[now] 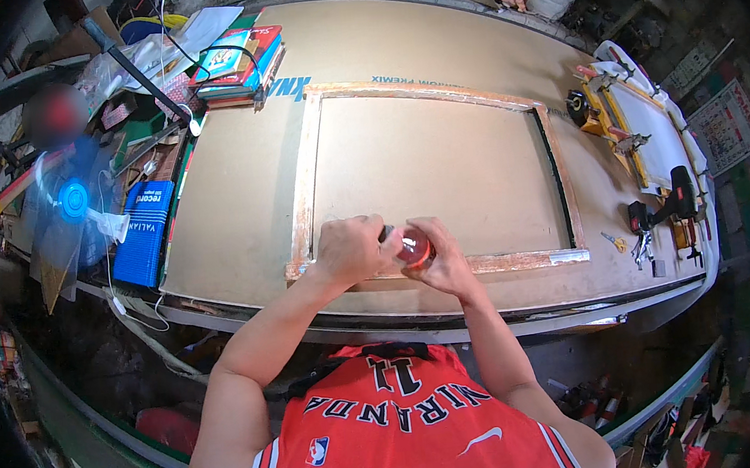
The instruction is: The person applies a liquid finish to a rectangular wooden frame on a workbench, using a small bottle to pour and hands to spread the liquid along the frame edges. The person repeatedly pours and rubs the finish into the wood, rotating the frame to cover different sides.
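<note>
Both hands are close together above the near side of a worn rectangular wooden frame [302, 182], which lies flat on a tan board [233, 171]. My right hand [447, 268] is closed around a small, shiny red round container [414, 246]; its exact kind is unclear. Just to the left, my left hand [349, 250] is curled shut with its fingertips at the container's edge. A small dark piece [386, 232] shows by those fingers, too small to name. The palms of both hands are hidden.
On the right lie a cordless drill [680, 194], yellow clamps [603, 113] and small scissors [613, 241]. Stacked books [241, 62] stand at the far left corner. A blue fan [74, 200] and a blue record book [144, 229] are at left.
</note>
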Demonstrator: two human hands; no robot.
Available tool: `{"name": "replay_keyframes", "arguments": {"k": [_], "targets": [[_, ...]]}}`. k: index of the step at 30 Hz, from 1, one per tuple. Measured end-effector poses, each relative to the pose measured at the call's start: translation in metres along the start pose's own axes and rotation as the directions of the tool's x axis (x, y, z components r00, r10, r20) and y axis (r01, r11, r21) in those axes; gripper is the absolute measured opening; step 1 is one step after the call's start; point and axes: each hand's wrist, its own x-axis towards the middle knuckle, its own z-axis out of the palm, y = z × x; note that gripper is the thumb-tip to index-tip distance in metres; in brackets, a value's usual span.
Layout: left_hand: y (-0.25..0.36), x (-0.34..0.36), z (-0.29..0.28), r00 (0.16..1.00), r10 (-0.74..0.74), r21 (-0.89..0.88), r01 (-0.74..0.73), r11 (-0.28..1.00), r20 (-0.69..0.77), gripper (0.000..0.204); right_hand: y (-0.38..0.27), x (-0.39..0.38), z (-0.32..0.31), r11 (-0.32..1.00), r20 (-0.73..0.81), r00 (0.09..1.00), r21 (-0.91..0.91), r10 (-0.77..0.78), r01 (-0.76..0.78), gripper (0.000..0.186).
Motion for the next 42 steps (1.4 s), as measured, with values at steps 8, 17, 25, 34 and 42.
{"name": "replay_keyframes", "arguments": {"k": [8,17,25,34,42], "targets": [[-0.071,-0.001,0.022,0.754,-0.543,-0.655,0.626,0.423,0.370,0.032,0.046,-0.005,0.004,0.943,-0.318,0.944,-0.280,0.083,-0.177,0.085],[-0.092,-0.007,0.117,0.790,-0.368,-0.645,0.612,0.457,0.490,0.033,0.092,-0.033,0.007,0.932,-0.387,0.870,0.309,0.305,-0.189,0.083],[-0.125,-0.046,0.086,0.955,-0.298,-0.030,0.298,0.954,0.012,0.051,0.110,-0.040,0.005,0.949,-0.396,0.871,0.236,0.291,-0.209,0.087],[-0.165,-0.077,0.074,0.840,-0.538,0.042,0.541,0.840,-0.066,0.058,0.092,-0.028,0.010,0.916,-0.394,0.850,0.333,0.349,-0.221,0.088],[-0.186,-0.056,0.072,0.869,-0.489,-0.058,0.486,0.872,-0.075,0.049,0.090,0.001,-0.007,0.977,-0.328,0.934,-0.104,0.144,-0.187,0.089]]}}
